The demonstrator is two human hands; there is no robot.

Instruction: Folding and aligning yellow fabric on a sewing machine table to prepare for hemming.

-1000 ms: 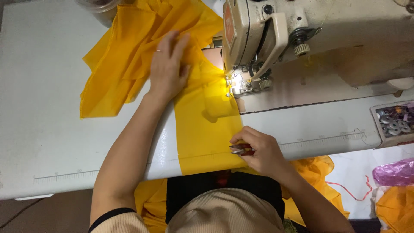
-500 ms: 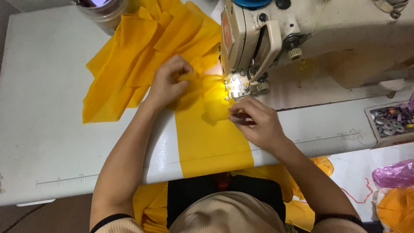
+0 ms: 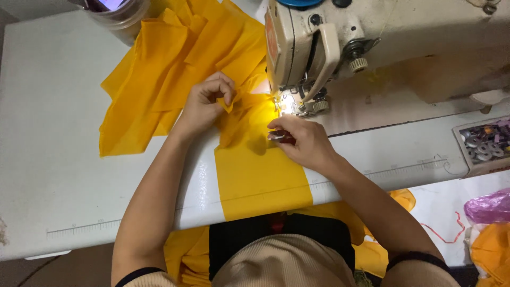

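Spreading across most of the view, a white table carries printed ruler marks along its near edge, and its top looks smooth and a little glossy where the lamp catches it. A cream sewing machine stands at the far right of the table, its small light throwing a bright patch onto the yellow cloth under the needle. That cloth runs in a flat strip from the needle toward the person and hangs over the near edge into the lap; more of it lies heaped in loose folds on the table behind and left of the machine. The left hand rests on the heap just left of the needle, thumb and fingers pinched shut on a small fold of cloth. The right hand lies on the strip just in front of the presser foot, fingers curled closed around a small metal tool, its kind too small to tell. A clear jar stands at the far edge, touching the heap. A tray of bobbins sits to the right. Beyond the table's right end a pale floor shows a pink bag and more yellow fabric.
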